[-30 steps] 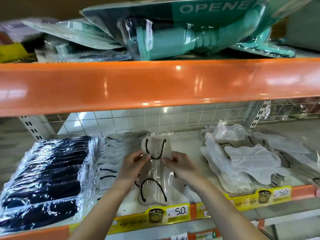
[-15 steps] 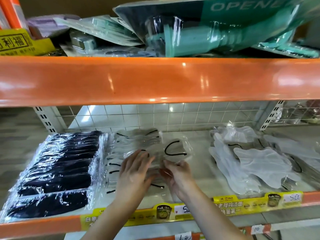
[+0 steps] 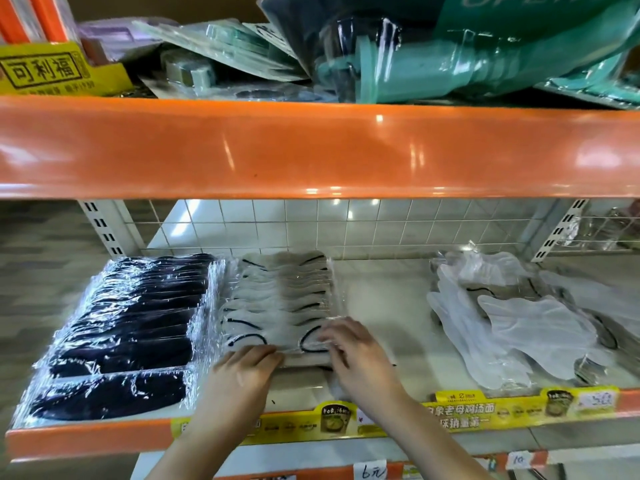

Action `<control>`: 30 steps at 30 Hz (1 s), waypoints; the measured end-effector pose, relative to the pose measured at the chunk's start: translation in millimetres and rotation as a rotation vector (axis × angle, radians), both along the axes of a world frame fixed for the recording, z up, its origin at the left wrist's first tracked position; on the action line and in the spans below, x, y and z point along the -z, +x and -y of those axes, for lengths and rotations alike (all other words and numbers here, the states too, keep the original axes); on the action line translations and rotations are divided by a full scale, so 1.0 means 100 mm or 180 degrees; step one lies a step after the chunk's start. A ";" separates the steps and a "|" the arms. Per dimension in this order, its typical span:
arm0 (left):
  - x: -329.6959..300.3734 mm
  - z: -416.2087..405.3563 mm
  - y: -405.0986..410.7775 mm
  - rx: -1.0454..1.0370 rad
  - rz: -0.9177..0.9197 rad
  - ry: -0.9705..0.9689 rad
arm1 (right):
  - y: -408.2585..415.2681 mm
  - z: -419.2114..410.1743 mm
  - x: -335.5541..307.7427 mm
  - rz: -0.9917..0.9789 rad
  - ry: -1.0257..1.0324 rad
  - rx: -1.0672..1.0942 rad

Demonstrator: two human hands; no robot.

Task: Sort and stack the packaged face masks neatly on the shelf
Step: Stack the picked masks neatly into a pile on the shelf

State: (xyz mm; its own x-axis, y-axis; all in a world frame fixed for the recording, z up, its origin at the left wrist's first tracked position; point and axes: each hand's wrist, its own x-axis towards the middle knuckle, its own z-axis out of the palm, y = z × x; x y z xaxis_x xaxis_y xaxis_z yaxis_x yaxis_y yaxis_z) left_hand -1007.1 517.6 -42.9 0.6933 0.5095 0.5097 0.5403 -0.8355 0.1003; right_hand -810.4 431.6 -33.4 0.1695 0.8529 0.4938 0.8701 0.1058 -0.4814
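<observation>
A row of clear-wrapped white face masks with black ear loops [image 3: 280,299] lies overlapped on the white shelf [image 3: 384,306], running from back to front. My left hand [image 3: 242,375] rests with curled fingers on the front-left edge of the nearest white mask packet [image 3: 304,344]. My right hand [image 3: 356,355] lies flat on that packet's right side, fingers spread. To the left a neat row of wrapped black masks [image 3: 128,330] fills the shelf end. At the right sits a loose heap of white mask packets [image 3: 519,323].
An orange beam [image 3: 311,147] of the upper shelf hangs just above, loaded with teal blister-packed goods [image 3: 450,53] and a yellow box [image 3: 52,71]. A wire grid backs the shelf. Yellow price strips [image 3: 485,410] line the front edge.
The white mask packet that both hands held upright a second ago now lies flat at the front of the white row. Both hands came down onto it, and the view shifted left.
</observation>
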 end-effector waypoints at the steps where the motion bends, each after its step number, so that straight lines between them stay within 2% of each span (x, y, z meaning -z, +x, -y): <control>1: 0.03 0.03 -0.03 -0.0020 -0.0049 -0.0044 | -0.03 0.02 0.02 -0.0060 -0.0133 -0.0238; 5: 0.07 0.13 -0.09 -0.0073 -0.0061 -0.0087 | -0.18 0.05 0.02 0.0101 -0.0940 -0.0560; 8: 0.10 0.19 -0.14 -0.0039 -0.0015 -0.0102 | -0.19 0.06 -0.02 0.0347 -0.1194 -0.0645; 12: 0.14 0.17 -0.21 -0.0076 -0.0051 -0.0217 | -0.20 0.09 0.02 0.1049 -0.0792 -0.0667; 14: 0.13 0.16 -0.21 -0.0094 -0.0022 -0.0285 | -0.23 0.10 0.02 0.1193 -0.0689 -0.0690; 19: 0.09 0.13 -0.17 -0.0199 -0.0010 -0.0355 | -0.27 0.08 0.04 0.0940 -0.0724 -0.0649; 23: 0.09 0.06 -0.13 -0.0422 -0.0512 -0.0548 | -0.26 0.04 0.06 0.0849 -0.1036 -0.0481; 27: 0.10 0.01 -0.07 -0.0554 -0.0529 -0.0255 | -0.27 0.02 0.04 0.0795 -0.1196 -0.0434; 30: 0.10 -0.03 -0.05 -0.0610 -0.0379 0.0049 | -0.31 0.03 0.06 0.0972 -0.0964 -0.0228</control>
